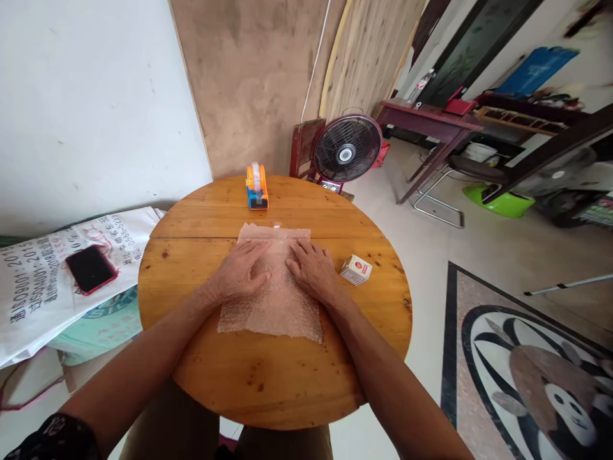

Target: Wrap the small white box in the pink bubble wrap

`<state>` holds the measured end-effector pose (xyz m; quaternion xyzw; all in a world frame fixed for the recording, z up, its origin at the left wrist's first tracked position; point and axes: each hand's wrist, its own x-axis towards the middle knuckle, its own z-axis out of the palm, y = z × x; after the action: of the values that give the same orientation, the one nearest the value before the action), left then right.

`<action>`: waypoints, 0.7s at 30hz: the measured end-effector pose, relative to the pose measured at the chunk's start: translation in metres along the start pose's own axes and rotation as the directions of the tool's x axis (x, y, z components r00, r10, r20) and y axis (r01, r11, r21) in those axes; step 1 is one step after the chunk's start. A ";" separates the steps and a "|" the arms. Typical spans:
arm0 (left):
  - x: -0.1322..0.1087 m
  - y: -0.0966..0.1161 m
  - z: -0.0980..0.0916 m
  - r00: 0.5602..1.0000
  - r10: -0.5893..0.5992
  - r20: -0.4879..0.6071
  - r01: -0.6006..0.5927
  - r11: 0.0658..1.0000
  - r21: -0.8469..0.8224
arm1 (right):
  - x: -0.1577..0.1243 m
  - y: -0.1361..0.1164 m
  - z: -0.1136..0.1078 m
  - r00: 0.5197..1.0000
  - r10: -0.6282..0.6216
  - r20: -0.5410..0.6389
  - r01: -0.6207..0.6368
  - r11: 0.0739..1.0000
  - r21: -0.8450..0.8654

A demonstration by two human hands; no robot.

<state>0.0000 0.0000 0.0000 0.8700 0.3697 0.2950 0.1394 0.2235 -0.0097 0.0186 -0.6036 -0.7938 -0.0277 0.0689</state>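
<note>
A sheet of bubble wrap (pixel 274 306) lies flat in the middle of a round wooden table (pixel 268 377). My left hand (pixel 240 271) rests palm down on its left half, fingers stretched out. My right hand (pixel 313 268) lies flat on its right half, fingers spread and pointing away from me. Neither hand holds anything. A small white and red box (pixel 355 269) sits on the table just right of my right hand. An orange and blue tape dispenser (pixel 257 186) stands at the table's far edge.
A dark phone in a red case (pixel 90 269) lies on printed white sacks (pixel 43 281) to the left. Behind the table stand a black fan (pixel 347 153) and a wooden chair (pixel 302 148). A dark red desk (pixel 431 124) is at the right.
</note>
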 end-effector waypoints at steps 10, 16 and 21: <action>0.000 0.000 0.008 0.952 -0.009 0.306 -0.005 0.999 0.046 | 0.003 0.003 0.001 1.000 -0.008 -0.010 0.008 0.999 0.034; 0.003 0.003 0.005 0.922 -0.017 0.386 -0.023 0.995 0.098 | 0.001 0.003 -0.012 1.000 0.007 0.025 -0.009 0.997 0.075; 0.003 0.006 0.004 0.915 -0.050 0.401 0.005 0.994 0.113 | -0.004 0.004 -0.029 1.000 -0.015 0.014 0.014 0.994 0.109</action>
<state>0.0074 -0.0020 0.0008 0.9130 0.3609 0.0869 0.1690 0.2310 -0.0159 0.0466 -0.5934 -0.7989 0.0195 0.0958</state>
